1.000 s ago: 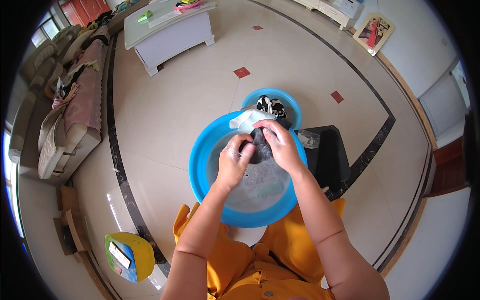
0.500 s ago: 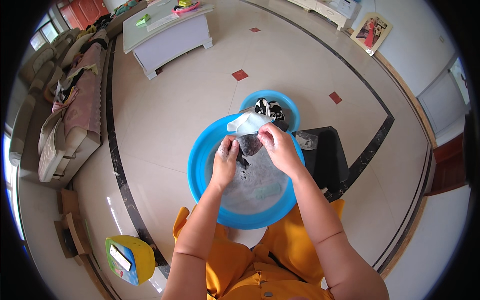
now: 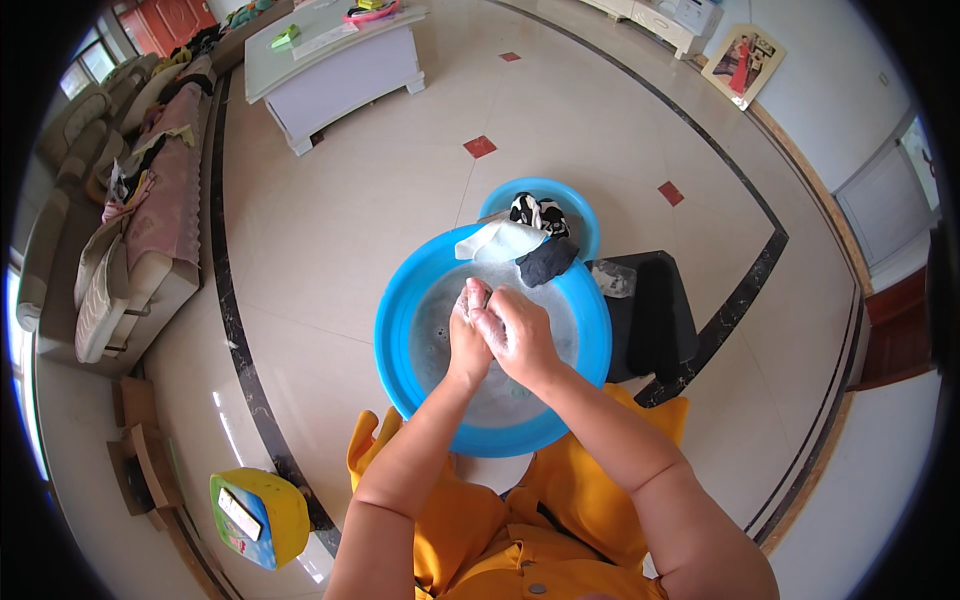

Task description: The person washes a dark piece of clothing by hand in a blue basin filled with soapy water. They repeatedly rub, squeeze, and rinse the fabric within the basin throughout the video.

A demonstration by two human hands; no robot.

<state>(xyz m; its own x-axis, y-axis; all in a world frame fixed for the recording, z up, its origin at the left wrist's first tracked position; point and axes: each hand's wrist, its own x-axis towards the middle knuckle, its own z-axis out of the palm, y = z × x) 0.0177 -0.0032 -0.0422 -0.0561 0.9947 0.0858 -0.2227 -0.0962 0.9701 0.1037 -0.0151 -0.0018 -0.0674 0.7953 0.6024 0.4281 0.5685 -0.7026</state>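
My left hand [image 3: 467, 337] and my right hand [image 3: 521, 331] are closed and pressed together above the big blue basin [image 3: 393, 350]. Whatever lies between the fingers is hidden. Below them the basin holds cloudy, sudsy water [image 3: 437, 330]. Over the basin's far rim lies a pale cloth [image 3: 500, 241], and beside it hangs a dark grey cloth [image 3: 547, 261], apart from both hands. Just behind, a smaller blue basin [image 3: 588, 215] holds a black-and-white patterned cloth [image 3: 540, 214].
To the right of the big basin stands a black tub [image 3: 668, 310] with a clear bag-like item [image 3: 613, 280] at its edge. A yellow stool [image 3: 285, 520] bearing a phone [image 3: 240, 514] is at lower left. A sofa [image 3: 165, 225] and a white table [image 3: 350, 85] stand farther off.
My hands have come together and moved nearer to me. The dark cloth that was stretched between them no longer shows there. The dark cloth on the far rim is now in fuller view.
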